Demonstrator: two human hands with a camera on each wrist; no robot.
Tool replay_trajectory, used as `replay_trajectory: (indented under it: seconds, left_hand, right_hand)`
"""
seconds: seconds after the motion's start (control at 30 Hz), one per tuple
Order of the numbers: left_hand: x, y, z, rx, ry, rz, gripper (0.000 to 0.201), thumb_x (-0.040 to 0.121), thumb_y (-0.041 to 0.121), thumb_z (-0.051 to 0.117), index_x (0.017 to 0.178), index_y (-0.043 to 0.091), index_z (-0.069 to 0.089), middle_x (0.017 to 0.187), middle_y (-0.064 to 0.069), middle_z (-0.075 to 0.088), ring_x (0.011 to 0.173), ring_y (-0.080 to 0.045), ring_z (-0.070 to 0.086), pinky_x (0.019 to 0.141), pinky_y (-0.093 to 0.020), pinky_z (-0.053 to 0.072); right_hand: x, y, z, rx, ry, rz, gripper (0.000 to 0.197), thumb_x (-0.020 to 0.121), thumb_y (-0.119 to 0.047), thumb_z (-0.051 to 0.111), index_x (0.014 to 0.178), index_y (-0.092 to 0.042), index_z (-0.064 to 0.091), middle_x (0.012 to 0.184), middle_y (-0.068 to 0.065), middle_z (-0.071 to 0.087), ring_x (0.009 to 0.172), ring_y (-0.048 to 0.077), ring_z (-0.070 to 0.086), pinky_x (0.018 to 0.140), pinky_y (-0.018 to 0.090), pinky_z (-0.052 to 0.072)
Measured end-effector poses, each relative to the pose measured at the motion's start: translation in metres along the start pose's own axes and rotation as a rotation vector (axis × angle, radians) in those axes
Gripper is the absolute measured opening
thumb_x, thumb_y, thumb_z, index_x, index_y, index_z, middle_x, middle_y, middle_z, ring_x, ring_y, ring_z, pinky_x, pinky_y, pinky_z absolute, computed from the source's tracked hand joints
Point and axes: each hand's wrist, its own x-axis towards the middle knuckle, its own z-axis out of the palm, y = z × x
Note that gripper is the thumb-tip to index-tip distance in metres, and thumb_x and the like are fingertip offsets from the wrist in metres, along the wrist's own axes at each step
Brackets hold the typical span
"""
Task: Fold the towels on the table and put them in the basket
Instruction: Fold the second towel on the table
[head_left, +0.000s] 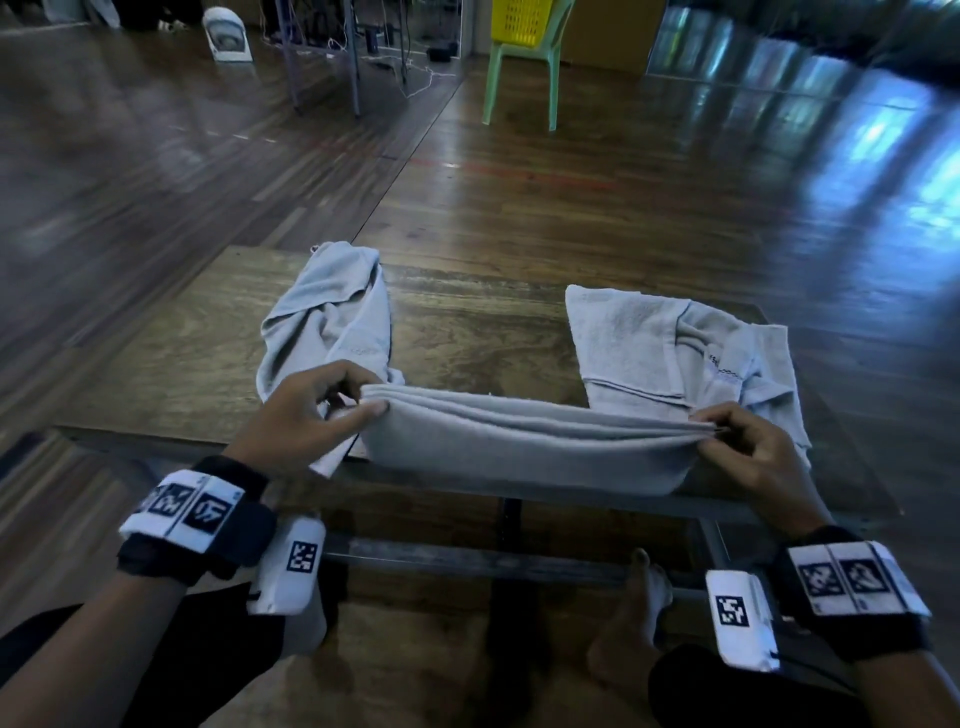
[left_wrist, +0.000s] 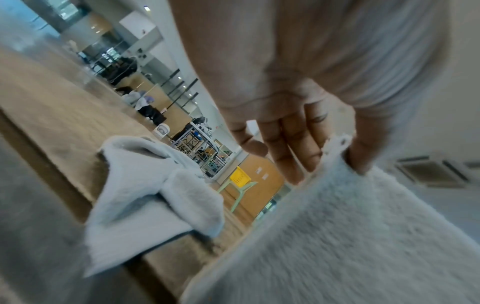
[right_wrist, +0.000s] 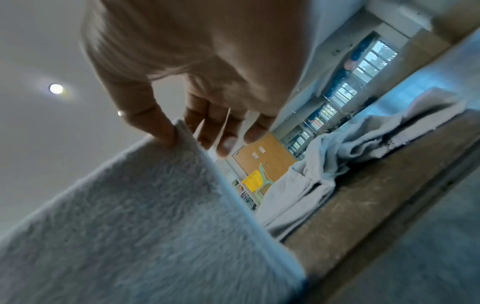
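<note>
A pale grey towel (head_left: 519, 441), folded into several layers, hangs stretched between my hands over the table's near edge. My left hand (head_left: 332, 402) pinches its left top corner between thumb and fingers (left_wrist: 293, 148). At the other end my right hand (head_left: 727, 434) pinches the right top corner, thumb in front (right_wrist: 161, 131). A crumpled towel (head_left: 327, 317) lies on the table's left part. Another loose towel (head_left: 680, 348) is spread on the right part. The yellow basket (head_left: 522, 21) sits on a green chair far ahead.
The low wooden table (head_left: 467, 322) stands on a shiny wood floor. The green chair (head_left: 519, 78) stands across the room beyond it. A white fan (head_left: 226, 34) and metal table legs (head_left: 353, 57) are far left. My feet (head_left: 639, 608) rest under the table's metal bar.
</note>
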Motion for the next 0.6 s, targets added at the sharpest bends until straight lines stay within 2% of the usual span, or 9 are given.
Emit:
replay_trajectory:
  seconds: [0.07,0.13,0.2,0.27,0.33,0.4,0.47,0.53,0.6]
  left_hand:
    - [0.0,0.001,-0.006,-0.021,0.009,-0.038,0.018,0.083,0.041,0.064,0.089,0.023,0.065,0.084,0.003,0.065,0.073,-0.002,0.058,0.065,-0.013,0.045]
    - [0.004,-0.004,-0.006,0.023,-0.033,-0.07,0.015,0.085,0.041,0.064,0.09,0.027,0.065,0.085,0.004,0.065,0.073,-0.003,0.058,0.063,-0.013,0.045]
    - [0.01,-0.013,-0.001,0.075,-0.103,-0.108,0.016,0.085,0.042,0.062,0.091,0.027,0.064,0.081,0.004,0.065,0.074,-0.007,0.059,0.061,-0.012,0.044]
    - [0.017,-0.025,0.005,0.132,-0.149,-0.133,0.013,0.088,0.034,0.061,0.092,0.022,0.064,0.084,0.002,0.066,0.078,-0.009,0.058,0.063,-0.01,0.043]
    - [0.023,-0.039,0.013,0.21,-0.184,-0.113,0.026,0.088,0.044,0.055,0.094,0.02,0.062,0.087,0.001,0.066,0.079,-0.008,0.058,0.066,-0.012,0.043]
    - [0.03,-0.049,0.02,0.282,-0.233,-0.123,0.033,0.087,0.05,0.048,0.095,0.02,0.06,0.088,0.001,0.065,0.078,-0.011,0.058,0.067,-0.015,0.041]
    - [0.038,-0.057,0.029,0.342,-0.268,-0.181,0.026,0.093,0.035,0.051,0.096,0.011,0.06,0.09,-0.007,0.065,0.083,-0.022,0.059,0.071,-0.027,0.042]
    - [0.046,-0.062,0.037,0.379,-0.276,-0.236,0.024,0.095,0.026,0.049,0.095,0.004,0.059,0.091,-0.013,0.065,0.086,-0.027,0.059,0.073,-0.033,0.04]
    - [0.051,-0.065,0.041,0.412,-0.278,-0.261,0.025,0.096,0.026,0.048,0.091,0.005,0.059,0.091,-0.013,0.065,0.086,-0.028,0.058,0.072,-0.032,0.039]
  right_hand:
    - [0.001,-0.005,-0.002,0.055,-0.02,0.054,0.035,0.083,0.006,0.06,0.078,-0.028,0.066,0.076,-0.013,0.067,0.069,0.0,0.058,0.064,0.006,0.044]
    - [0.006,-0.001,0.003,0.045,-0.04,0.111,0.033,0.084,0.011,0.055,0.083,-0.02,0.063,0.07,-0.016,0.067,0.065,-0.006,0.057,0.062,0.004,0.042]
    - [0.013,0.007,0.01,0.0,-0.061,0.152,0.027,0.085,0.008,0.057,0.086,-0.019,0.062,0.075,-0.005,0.067,0.066,-0.007,0.058,0.063,0.004,0.043]
    - [0.023,0.021,0.015,-0.057,-0.073,0.184,0.02,0.086,0.004,0.059,0.09,-0.015,0.063,0.085,0.008,0.065,0.068,-0.008,0.058,0.065,0.005,0.045]
    - [0.033,0.038,0.021,-0.124,-0.088,0.227,0.014,0.087,-0.001,0.06,0.096,-0.012,0.062,0.092,0.01,0.065,0.074,-0.008,0.06,0.07,0.01,0.046]
    - [0.043,0.056,0.027,-0.194,-0.121,0.28,0.013,0.088,-0.007,0.06,0.099,-0.012,0.061,0.099,0.009,0.065,0.089,0.006,0.062,0.077,0.019,0.045]
    - [0.051,0.068,0.033,-0.247,-0.149,0.322,0.013,0.088,-0.012,0.06,0.102,-0.013,0.062,0.101,0.009,0.065,0.097,0.02,0.062,0.083,0.029,0.047]
    - [0.057,0.075,0.037,-0.302,-0.151,0.352,0.016,0.089,-0.017,0.06,0.105,-0.013,0.063,0.102,0.007,0.065,0.098,0.021,0.061,0.087,0.034,0.048]
    - [0.062,0.079,0.038,-0.365,-0.161,0.377,0.019,0.089,-0.022,0.059,0.107,-0.015,0.064,0.101,0.004,0.066,0.097,0.02,0.061,0.089,0.037,0.049]
